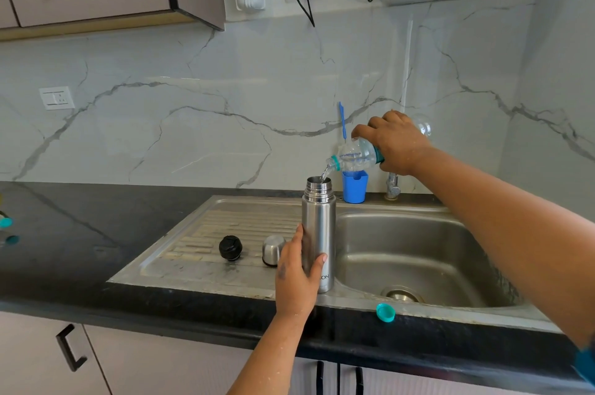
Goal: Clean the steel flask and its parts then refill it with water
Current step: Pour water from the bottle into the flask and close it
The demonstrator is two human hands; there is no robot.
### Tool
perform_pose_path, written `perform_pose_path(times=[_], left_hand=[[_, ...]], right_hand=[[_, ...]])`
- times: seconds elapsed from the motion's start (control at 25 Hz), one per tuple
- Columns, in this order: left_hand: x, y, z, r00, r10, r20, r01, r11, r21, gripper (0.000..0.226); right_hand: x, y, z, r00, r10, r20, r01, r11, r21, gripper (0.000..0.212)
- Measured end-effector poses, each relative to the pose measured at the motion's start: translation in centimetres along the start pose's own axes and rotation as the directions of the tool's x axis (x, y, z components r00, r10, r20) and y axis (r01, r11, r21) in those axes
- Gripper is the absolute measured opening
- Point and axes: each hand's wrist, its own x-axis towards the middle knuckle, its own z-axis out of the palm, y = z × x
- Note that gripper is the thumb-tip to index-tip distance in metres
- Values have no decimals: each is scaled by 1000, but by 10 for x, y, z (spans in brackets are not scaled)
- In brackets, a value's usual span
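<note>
The steel flask (318, 227) stands upright and uncapped on the sink's drainboard (206, 233), at the basin's left edge. My left hand (297, 278) grips its lower body. My right hand (394, 143) holds a clear plastic bottle (352, 156) tilted down to the left, and a thin stream of water runs from its mouth into the flask's opening. The flask's black stopper (230, 247) and its steel cup lid (273, 249) lie on the drainboard, left of the flask.
A teal bottle cap (385, 312) sits on the sink's front rim. Behind the flask stands a blue holder (354, 187), with a tap (392, 185) to its right. The steel basin (418, 253) lies right of the flask. The black countertop (64, 233) extends left.
</note>
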Motion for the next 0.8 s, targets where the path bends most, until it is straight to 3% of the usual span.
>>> perform_pose_path(times=[0.8], left_hand=[[-1, -3, 0, 1000, 1, 5, -1, 1000, -13, 71]], right_hand=[[11, -2, -1, 987, -110, -113, 90, 981, -171, 78]])
